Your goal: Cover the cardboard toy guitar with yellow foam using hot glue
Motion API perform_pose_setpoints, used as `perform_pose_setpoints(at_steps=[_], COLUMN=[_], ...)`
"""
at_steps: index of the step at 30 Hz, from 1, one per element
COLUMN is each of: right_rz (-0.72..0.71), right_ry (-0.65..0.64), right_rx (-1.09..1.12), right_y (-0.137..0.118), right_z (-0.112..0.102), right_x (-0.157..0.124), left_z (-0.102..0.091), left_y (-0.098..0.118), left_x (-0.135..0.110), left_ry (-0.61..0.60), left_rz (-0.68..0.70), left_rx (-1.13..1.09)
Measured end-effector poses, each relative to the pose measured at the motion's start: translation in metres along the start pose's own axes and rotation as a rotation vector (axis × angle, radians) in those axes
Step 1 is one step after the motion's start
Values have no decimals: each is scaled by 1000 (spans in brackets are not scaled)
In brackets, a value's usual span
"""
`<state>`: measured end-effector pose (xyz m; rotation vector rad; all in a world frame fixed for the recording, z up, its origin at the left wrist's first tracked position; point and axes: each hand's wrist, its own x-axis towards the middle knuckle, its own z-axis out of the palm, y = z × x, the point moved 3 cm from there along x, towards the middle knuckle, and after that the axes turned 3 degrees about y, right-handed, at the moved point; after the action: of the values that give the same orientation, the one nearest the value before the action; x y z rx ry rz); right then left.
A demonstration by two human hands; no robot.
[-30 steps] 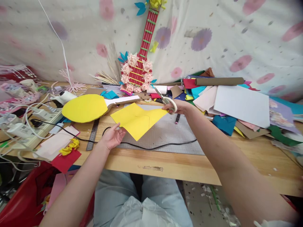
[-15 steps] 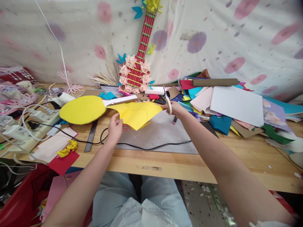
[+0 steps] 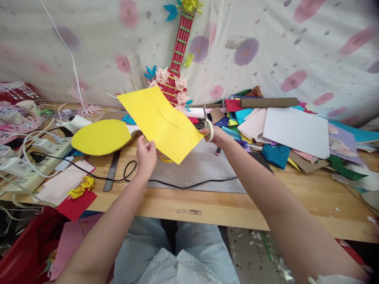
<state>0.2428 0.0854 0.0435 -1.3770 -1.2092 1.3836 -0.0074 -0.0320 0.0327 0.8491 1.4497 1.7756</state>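
A yellow sheet [image 3: 161,120] is held up at a slant over the grey cutting mat [image 3: 192,173] on the wooden bench [image 3: 213,213], a thin curved line running down its face. The right hand [image 3: 217,136] grips the sheet's right corner in its fingertips and also holds a pair of scissors [image 3: 209,130] by the pale handles, blades pointing away toward the wall. The left hand [image 3: 146,157] is half curled at the sheet's lower left edge; from here I can't tell whether it is pinching it or only touching. Beside it, to the left, lie a yellow oval piece [image 3: 100,137] and a metal ruler [image 3: 111,171] crossed by a black cable [image 3: 189,186]. Behind the sheet, a red flower-trimmed guitar [image 3: 179,47] leans upright against the flowered curtain [image 3: 97,43].
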Motion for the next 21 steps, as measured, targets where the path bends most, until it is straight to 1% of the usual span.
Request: perform_pose_setpoints(at_steps=[2,3,5,6,8,10,12,14,16,17,18,19,20,21], right_rz=[-14,-32,-78,-104,-165,-222,-255,-258,-247,-244,-242,-243,-240,-225], right_ry=[54,69,93,106,129,151,199,287,389,420,422,384,305,195], right_rx=[-64,-98,-185,-244,-388,-542,-650,-690,-682,-658,-615,-547,-454,-353], right_y=[-3,-4,-6,-7,-9,-10,-11,-10,-7,-4,0,5,12,19], right_z=[11,16,25,29,34,36,35,29,18,12,7,3,-1,-3], right_x=[8,14,26,32,44,53,56,54,45,38,31,23,14,6], left_z=[2,3,5,6,6,6,7,9,12,13,14,15,16,16], left_y=[-16,-23,-35,-38,-41,-42,-42,-42,-46,-48,-51,-53,-56,-58], left_x=[6,7,8,7,6,6,7,7,8,7,7,7,6,6], left_ry=[28,11,-75,-126,-182,-165,-106,-56,-15,-1,12,21,29,36], left_rz=[-167,-262,-429,-490,-548,-536,-478,-405,-339,-306,-271,-234,-197,-163], left_rx=[-100,-145,-211,-227,-221,-169,-90,-27,-4,-7,-14,-21,-26,-29])
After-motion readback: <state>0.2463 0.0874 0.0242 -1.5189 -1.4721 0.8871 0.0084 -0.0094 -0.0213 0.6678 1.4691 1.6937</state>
